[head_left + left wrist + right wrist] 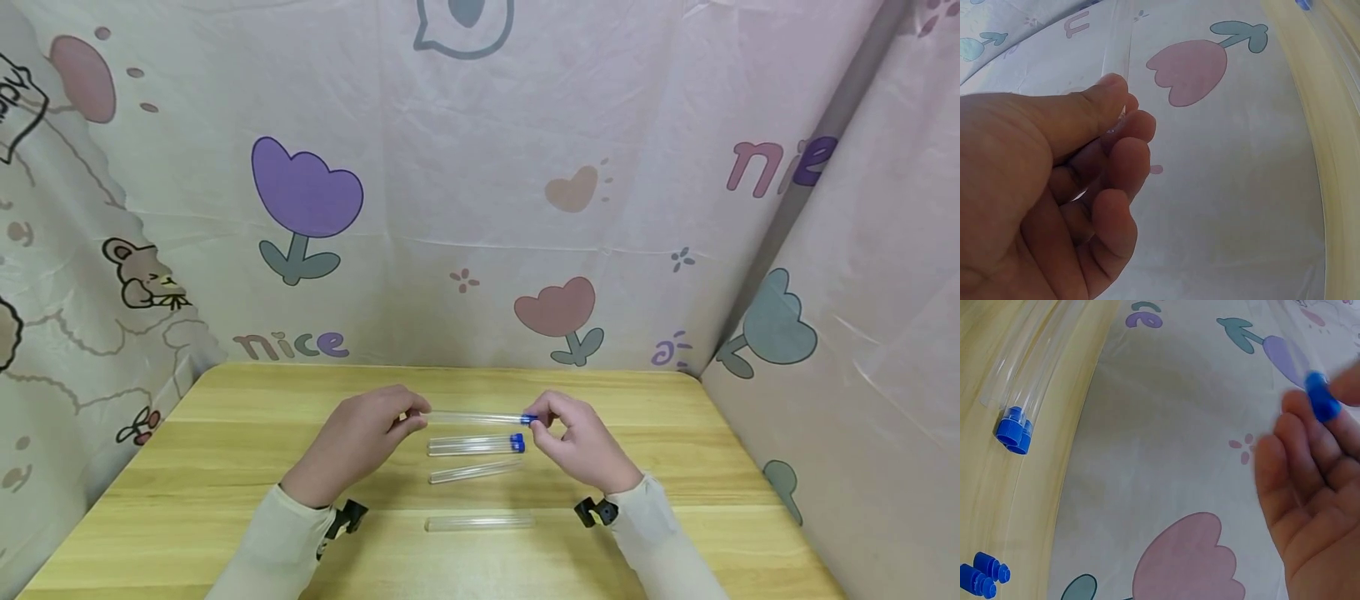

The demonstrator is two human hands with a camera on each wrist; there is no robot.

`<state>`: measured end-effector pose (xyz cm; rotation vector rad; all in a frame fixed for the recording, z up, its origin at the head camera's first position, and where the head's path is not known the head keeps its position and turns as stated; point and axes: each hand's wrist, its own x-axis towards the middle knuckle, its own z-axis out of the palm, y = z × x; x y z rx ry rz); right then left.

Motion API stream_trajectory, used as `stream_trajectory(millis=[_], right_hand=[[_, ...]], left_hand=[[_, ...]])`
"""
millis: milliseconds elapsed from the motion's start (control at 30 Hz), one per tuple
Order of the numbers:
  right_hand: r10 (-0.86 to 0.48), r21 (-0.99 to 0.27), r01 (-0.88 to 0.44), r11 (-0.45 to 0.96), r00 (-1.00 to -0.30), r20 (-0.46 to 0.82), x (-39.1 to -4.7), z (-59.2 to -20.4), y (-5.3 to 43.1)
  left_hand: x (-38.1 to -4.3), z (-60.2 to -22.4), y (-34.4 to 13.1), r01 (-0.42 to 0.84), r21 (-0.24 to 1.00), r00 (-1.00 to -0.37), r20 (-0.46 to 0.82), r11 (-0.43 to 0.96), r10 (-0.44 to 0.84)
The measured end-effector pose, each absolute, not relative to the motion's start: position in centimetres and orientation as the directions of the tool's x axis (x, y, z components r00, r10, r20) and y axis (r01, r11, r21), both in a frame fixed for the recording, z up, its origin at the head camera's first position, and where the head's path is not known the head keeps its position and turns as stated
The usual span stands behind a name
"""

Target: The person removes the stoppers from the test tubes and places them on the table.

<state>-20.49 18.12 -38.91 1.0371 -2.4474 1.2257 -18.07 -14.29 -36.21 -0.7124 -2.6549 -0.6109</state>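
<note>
Above the table, a clear test tube (472, 417) is held level between both hands. My left hand (367, 435) pinches its far left end between thumb and index finger. At the other end, my right hand (583, 437) grips the blue cap (1322, 403), which sits on the tube's mouth. Just below lie two capped tubes (472, 447) side by side, their caps to the right. An uncapped tube (472, 473) lies slightly slanted nearer me, and another uncapped tube (480, 523) is closer still.
Two loose blue caps (988, 565) lie on the wooden table (187, 500), seen in the right wrist view; the right hand seems to hide them from the head view. A patterned cloth (450, 208) hangs behind the table and along both sides.
</note>
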Motion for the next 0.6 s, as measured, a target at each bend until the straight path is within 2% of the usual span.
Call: stream_trajectory(millis=[133,367,600], right_hand=[[-0.456,-0.602,-0.682,0.415,-0.729,0.511,-20.56,-39.01,17.86],[-0.442,-0.612,-0.659,0.437,-0.750,0.492,-20.57,-39.19,17.62],[-0.447,-0.598,-0.670,0.440,-0.740,0.502,-20.68,-39.47,17.52]], left_hand=[[-18.04,-36.17,-14.25,0.534,0.317,-0.822,0.412,0.784,0.393],[-17.97,-36.13,-14.12,0.544,0.303,-0.813,0.422,0.783,0.401],[-17.85,-36.25,-14.05,0.537,0.307,-0.819,0.413,0.786,0.398]])
